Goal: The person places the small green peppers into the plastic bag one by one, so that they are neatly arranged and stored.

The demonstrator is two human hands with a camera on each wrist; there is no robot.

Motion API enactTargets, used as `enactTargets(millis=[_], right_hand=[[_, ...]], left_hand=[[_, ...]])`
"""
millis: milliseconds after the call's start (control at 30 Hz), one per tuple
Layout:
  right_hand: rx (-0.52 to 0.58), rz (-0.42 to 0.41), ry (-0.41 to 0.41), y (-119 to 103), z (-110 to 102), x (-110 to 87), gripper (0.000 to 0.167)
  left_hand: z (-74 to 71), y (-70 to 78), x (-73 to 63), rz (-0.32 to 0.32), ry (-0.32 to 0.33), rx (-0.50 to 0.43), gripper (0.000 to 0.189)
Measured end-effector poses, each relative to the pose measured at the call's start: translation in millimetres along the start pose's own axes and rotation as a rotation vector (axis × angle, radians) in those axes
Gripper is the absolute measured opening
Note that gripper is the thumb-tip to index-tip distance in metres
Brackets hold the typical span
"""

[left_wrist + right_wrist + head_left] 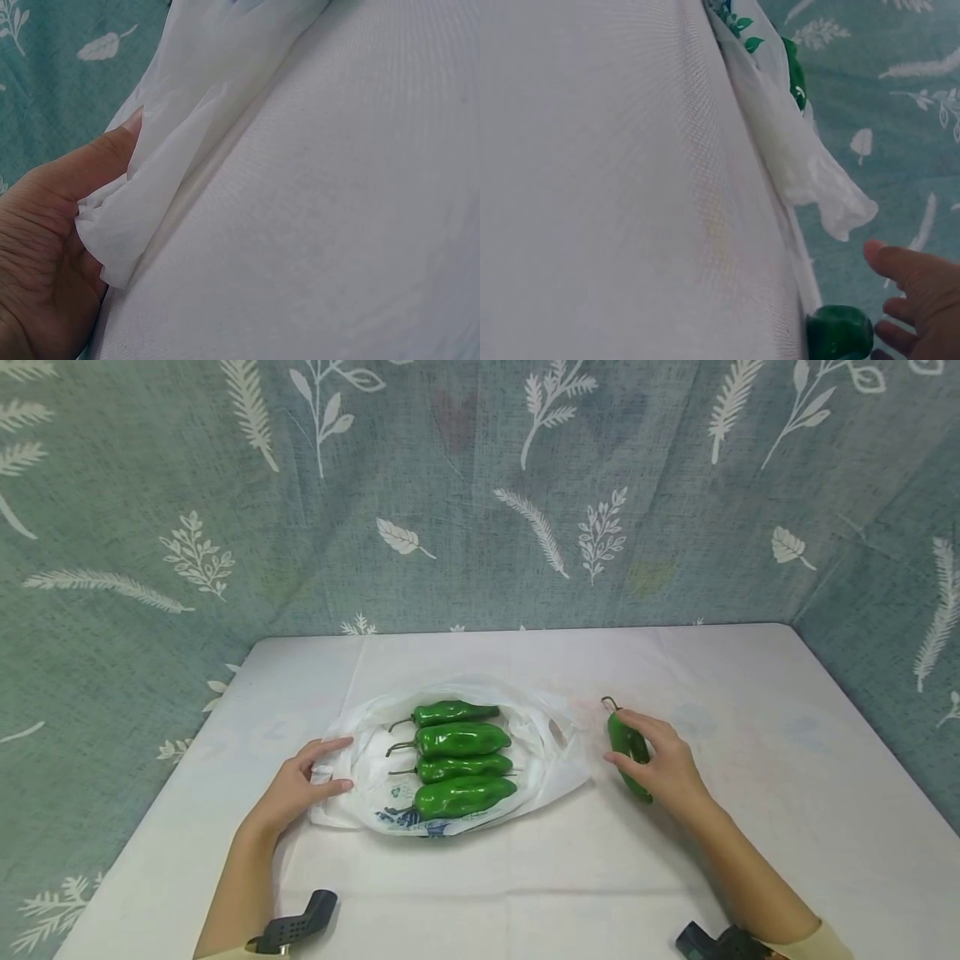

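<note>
A white plastic bag lies spread on the table, with several long green peppers in a column on it, stems toward the left. At the bag's left edge my left hand touches the plastic, thumb and forefinger spread apart. The left wrist view shows the thumb against the crumpled bag. To the right of the bag, one more green pepper lies slanted, its stem pointing away. Over it is my right hand, thumb and fingers apart; the right wrist view shows the thumb off this pepper.
A white cloth covers the table. Behind it and at the sides hangs a blue-green curtain with white leaf prints. Each wrist wears a black camera mount. The bag's loose handle end reaches toward the right hand.
</note>
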State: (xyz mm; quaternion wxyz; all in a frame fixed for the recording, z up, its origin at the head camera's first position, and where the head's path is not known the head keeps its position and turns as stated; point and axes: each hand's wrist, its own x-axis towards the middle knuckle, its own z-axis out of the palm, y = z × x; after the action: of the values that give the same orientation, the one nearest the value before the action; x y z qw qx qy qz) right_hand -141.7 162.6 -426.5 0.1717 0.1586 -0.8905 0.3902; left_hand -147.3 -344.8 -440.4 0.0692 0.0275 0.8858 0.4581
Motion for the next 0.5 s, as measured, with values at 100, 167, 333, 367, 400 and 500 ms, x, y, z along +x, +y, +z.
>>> enactTargets(millis=[100,167,333,367,400,500], right_hand=[[-0.004,0.010,-0.003,1.1,2.1,-1.2,0.058],[-0.008,0.010,0.000,2.5,3.0,-2.0,0.059],[-0.030,0.014,0.017,4.0,3.9,-2.9,0.060],[-0.038,0.020,0.020,4.5,4.1,-2.9,0.060],[-0.046,0.029,0.022,4.7,4.0,-2.7,0.060],[-0.070,0.066,0.020,6.6,4.2,-2.6,0.060]], left_hand=[[-0.1,-1.1,-1.0,0.013,0.003,-0.002,0.071],[0.1,-0.8,-0.7,0.014,0.004,-0.001,0.071],[-0.2,-0.2,-0.6,-0.001,0.007,0.009,0.072],[-0.1,-0.3,-0.5,-0.001,0.007,0.011,0.072],[0.0,-0.5,-0.4,-0.001,0.007,0.011,0.072],[0.8,-1.0,0.1,0.004,0.007,0.013,0.072]])
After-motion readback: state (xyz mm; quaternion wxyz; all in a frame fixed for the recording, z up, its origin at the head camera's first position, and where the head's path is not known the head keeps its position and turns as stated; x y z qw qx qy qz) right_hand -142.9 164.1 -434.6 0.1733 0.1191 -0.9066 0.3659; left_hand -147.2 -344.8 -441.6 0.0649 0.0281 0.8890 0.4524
